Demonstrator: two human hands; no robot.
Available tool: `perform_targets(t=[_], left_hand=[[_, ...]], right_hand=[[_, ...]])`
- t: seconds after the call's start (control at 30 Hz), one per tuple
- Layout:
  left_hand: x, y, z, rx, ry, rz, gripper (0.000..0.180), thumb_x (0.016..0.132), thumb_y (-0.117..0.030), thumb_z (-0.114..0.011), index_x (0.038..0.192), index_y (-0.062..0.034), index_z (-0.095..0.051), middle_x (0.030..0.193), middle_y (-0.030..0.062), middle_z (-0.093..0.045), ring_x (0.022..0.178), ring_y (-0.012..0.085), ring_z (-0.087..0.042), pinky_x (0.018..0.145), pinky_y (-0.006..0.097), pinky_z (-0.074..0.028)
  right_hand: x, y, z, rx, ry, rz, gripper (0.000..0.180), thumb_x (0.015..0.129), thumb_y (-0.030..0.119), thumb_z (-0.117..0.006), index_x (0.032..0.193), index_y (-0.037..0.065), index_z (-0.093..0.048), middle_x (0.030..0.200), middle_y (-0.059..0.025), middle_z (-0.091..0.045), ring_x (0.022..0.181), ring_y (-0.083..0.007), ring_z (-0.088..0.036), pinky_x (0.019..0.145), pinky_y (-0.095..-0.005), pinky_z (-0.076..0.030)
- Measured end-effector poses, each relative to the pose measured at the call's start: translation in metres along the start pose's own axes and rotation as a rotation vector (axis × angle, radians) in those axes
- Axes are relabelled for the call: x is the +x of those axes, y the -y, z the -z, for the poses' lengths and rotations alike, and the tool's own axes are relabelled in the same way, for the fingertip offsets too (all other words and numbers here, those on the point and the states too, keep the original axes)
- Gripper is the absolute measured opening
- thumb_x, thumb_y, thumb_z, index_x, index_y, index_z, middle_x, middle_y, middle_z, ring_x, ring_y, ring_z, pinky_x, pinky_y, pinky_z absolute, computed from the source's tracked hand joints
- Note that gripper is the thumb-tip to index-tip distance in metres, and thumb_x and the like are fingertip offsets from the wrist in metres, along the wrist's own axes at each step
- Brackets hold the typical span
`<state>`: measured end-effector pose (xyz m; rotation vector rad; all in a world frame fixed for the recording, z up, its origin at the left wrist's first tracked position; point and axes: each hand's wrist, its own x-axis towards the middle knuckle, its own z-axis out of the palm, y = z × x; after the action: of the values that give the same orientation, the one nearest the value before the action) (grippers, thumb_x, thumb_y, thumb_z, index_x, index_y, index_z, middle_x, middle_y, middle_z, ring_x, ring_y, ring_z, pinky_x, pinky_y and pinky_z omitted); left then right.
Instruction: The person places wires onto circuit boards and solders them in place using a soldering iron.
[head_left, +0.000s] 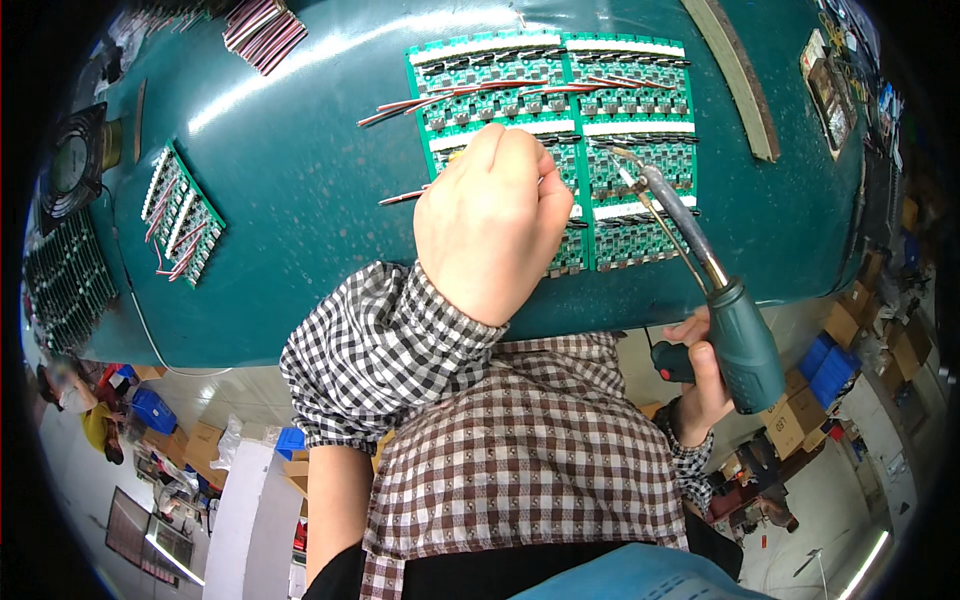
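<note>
My left hand (490, 220) is curled into a fist on a green panel of small circuit boards (640, 165) on the teal table. A red and white wire (400, 197) runs out from under the hand's left side; the fingertips are hidden. My right hand (700, 375) grips the teal handle of a soldering iron (745, 345) off the table's near edge. The iron's metal tip (625, 157) reaches onto the panel just right of my left hand. More red and white wires (420, 102) lie soldered across the panel's upper rows.
A second smaller board panel with wires (182, 212) lies at the table's left. A bundle of wires (265, 32) sits at the far left corner, a small fan (70, 160) at the left edge, a long strip (740, 75) to the right.
</note>
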<state>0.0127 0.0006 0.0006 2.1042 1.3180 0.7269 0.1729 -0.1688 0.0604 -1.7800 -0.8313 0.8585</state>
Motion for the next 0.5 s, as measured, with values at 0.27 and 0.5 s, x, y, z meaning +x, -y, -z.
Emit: perform_targets(t=[0.27, 0.5], left_hand=[[0.0, -0.001, 0.005, -0.025, 0.061, 0.007, 0.016, 0.069, -0.005, -0.067, 0.077, -0.0054, -0.053, 0.073, 0.0096, -0.056, 0.064, 0.0279, -0.058, 0.055, 0.036, -0.047], [0.001, -0.003, 0.009, -0.006, 0.09, 0.035, 0.014, 0.071, -0.002, -0.068, 0.078, -0.0067, -0.057, 0.067, 0.0027, -0.053, 0.057, 0.0158, -0.053, 0.052, 0.029, -0.044]], right_hand=[[-0.003, -0.003, -0.001, 0.081, 0.045, -0.11, 0.046, 0.071, 0.016, -0.08, 0.105, -0.006, -0.057, 0.083, -0.0122, -0.065, 0.077, -0.0186, -0.065, 0.07, -0.0312, -0.054], [-0.006, -0.011, 0.002, -0.084, 0.108, -0.036, 0.037, 0.07, 0.018, -0.08, 0.095, -0.002, -0.063, 0.081, -0.0091, -0.066, 0.073, -0.0172, -0.063, 0.066, -0.0281, -0.051]])
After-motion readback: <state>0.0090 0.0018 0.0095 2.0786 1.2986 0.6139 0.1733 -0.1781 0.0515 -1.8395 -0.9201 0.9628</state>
